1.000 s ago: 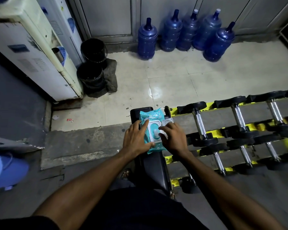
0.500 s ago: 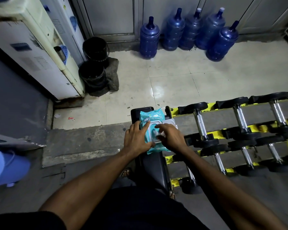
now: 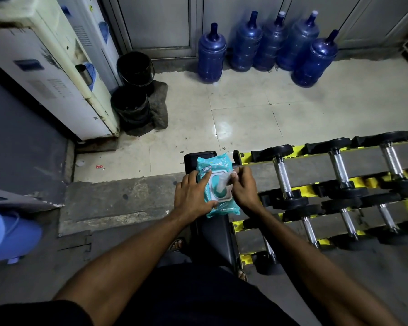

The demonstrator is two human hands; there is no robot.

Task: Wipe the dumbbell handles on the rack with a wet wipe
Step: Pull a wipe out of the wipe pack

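Observation:
A teal pack of wet wipes [image 3: 218, 164] lies on a black padded bench [image 3: 213, 234] beside the rack. My left hand [image 3: 193, 196] presses flat on the pack's left side and holds it down. My right hand [image 3: 244, 189] pinches a white wipe [image 3: 223, 183] that sticks up out of the pack's open white lid. To the right stands the yellow and grey dumbbell rack [image 3: 316, 164] with several black dumbbells; the nearest chrome handle [image 3: 282, 176] is just right of my right hand.
Several blue water jugs [image 3: 264, 45] line the far wall. Two black buckets [image 3: 132, 90] stand by a white water dispenser [image 3: 57, 67] at the left. A blue container [image 3: 10, 236] sits at the left edge. Tiled floor lies beyond the bench.
The lid has come open, and my right hand has drawn a white wipe up out of the pack. My left hand has stayed pressed on the pack.

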